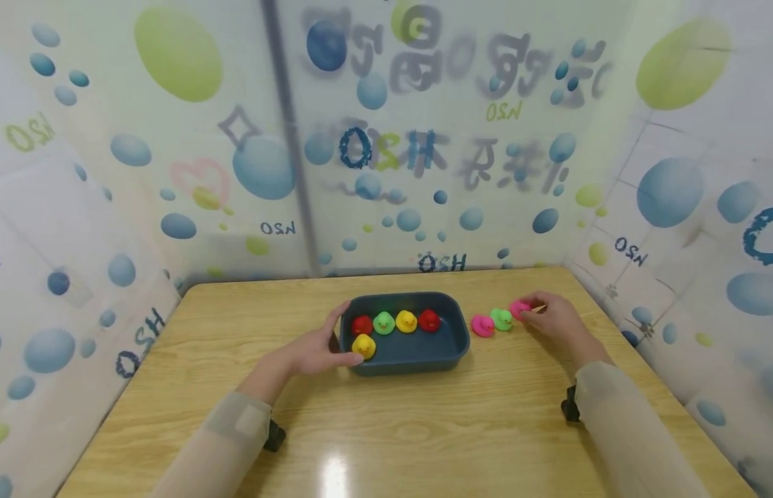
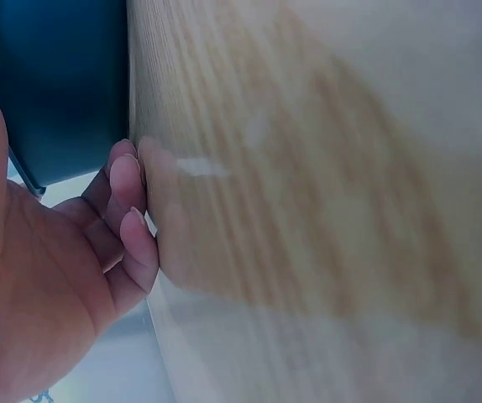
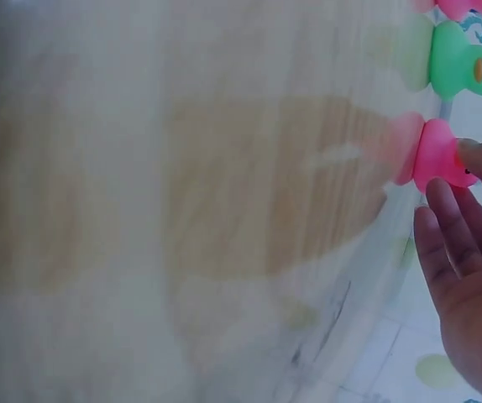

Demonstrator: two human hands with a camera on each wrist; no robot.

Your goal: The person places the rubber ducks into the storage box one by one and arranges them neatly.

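Note:
A dark blue bin (image 1: 417,369) stands on the table with several rubber ducks inside. My left hand (image 1: 311,351) grips its left end, thumb over the front rim beside a yellow duck (image 1: 364,345). Along the bin's back sit a red duck (image 1: 362,326), a green duck (image 1: 383,323), another yellow duck (image 1: 407,321) and a second red duck (image 1: 430,320). To the right of the bin, my right hand (image 1: 553,318) pinches a pink duck (image 3: 439,156) by its head, its base at the tabletop. Left of that are a green duck (image 1: 501,319) and another pink duck (image 1: 482,326).
The wooden table (image 1: 411,429) ends at the back against a patterned curtain (image 1: 386,207). More curtain hangs along the left and right sides. Each forearm wears a small black device at the wrist.

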